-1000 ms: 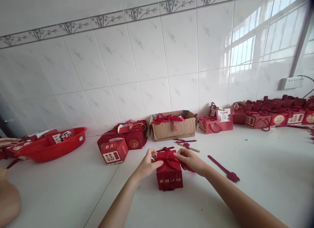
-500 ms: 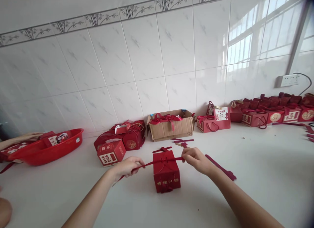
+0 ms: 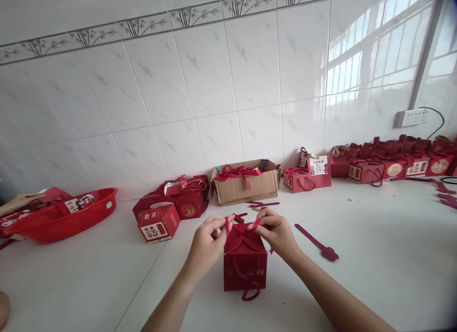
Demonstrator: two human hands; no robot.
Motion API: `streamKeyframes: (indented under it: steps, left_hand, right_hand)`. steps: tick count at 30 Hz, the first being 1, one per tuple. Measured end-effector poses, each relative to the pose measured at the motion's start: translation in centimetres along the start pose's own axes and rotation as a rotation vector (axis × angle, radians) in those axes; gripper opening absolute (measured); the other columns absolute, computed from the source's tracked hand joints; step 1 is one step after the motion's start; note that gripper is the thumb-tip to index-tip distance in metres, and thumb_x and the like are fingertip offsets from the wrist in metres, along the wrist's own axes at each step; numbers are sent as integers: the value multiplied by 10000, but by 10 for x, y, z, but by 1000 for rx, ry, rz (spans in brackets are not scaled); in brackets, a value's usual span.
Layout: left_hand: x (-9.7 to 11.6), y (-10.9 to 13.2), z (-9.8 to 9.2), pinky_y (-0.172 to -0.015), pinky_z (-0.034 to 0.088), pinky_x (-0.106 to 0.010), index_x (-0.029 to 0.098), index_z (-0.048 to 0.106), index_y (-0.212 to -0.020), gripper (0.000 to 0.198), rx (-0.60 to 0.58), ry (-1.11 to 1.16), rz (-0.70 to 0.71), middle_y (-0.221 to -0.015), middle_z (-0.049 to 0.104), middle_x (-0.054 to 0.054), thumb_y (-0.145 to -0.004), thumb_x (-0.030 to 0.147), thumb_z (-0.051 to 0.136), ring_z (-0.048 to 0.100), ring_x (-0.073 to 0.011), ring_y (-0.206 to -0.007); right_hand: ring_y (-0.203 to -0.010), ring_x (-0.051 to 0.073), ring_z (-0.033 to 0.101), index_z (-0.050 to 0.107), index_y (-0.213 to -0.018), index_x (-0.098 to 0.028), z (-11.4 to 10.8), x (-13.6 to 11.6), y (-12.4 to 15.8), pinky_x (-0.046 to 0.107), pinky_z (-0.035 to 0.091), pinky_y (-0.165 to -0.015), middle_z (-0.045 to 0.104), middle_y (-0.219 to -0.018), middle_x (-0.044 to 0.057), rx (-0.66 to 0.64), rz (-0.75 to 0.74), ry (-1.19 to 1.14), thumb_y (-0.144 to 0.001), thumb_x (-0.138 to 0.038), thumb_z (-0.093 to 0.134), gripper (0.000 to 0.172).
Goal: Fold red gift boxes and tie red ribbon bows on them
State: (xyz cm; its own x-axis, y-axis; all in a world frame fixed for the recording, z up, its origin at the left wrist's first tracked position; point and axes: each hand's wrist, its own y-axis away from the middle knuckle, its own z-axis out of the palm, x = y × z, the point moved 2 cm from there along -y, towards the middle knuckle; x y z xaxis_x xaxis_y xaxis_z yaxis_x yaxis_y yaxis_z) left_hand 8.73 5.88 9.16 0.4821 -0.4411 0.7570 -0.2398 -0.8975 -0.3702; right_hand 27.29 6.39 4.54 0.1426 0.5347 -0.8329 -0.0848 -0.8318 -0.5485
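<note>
A red gift box [image 3: 244,265] stands upright on the white table in front of me, its rope handle [image 3: 250,294] hanging down the near side. Red ribbon [image 3: 228,223] runs across its top. My left hand [image 3: 209,241] pinches one part of the ribbon above the box's left edge. On the other side, my right hand [image 3: 276,232] pinches another part close to the top's middle. The fingers of both hands are closed, with a short gap between the hands. Part of the ribbon is hidden behind my right fingers.
Behind the box stands a cardboard box [image 3: 246,191] with red ribbons. Other red boxes [image 3: 157,223] sit to its left, and several more [image 3: 366,172] line the wall at right. A dark red strip [image 3: 316,241] lies at right. Another person's hand [image 3: 23,201] is by the red basin [image 3: 64,227].
Both hands have come inward from either side of the box, and the ribbon stretched between them is now gathered over its top. The box appears slightly nearer, its handle hanging lower.
</note>
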Motion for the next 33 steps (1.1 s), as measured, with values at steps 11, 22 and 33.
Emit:
streamKeyframes:
  steps: [11, 22, 33]
  left_hand:
    - [7, 9, 31, -712, 483, -295, 228, 673, -1006, 316, -180, -264, 299, -1126, 445, -98, -874, 158, 395, 529, -136, -736]
    - [-6, -5, 12, -619, 433, -243, 202, 656, -794, 192, -176, -155, 226, -997, 514, -52, -863, 323, 523, 512, -120, -693]
    - [-30, 10, -12, -720, 430, -284, 199, 505, -751, 208, -208, -156, 90, -1057, 493, -65, -890, 320, 408, 501, -156, -790]
  right_hand:
    - [-711, 134, 513, 578, -552, -178, 1, -12, 2, 261, 443, -613, 533, -832, 19, -289, 92, -82, -644, -146, 616, 105]
    - [-805, 162, 543, 590, -586, -180, -2, -9, 1, 288, 436, -712, 537, -878, 34, -334, 74, 8, -640, -112, 597, 87]
    - [-817, 178, 547, 448, -528, -186, -24, -8, -1, 309, 429, -716, 548, -851, 19, -446, 90, 154, -616, -82, 588, 196]
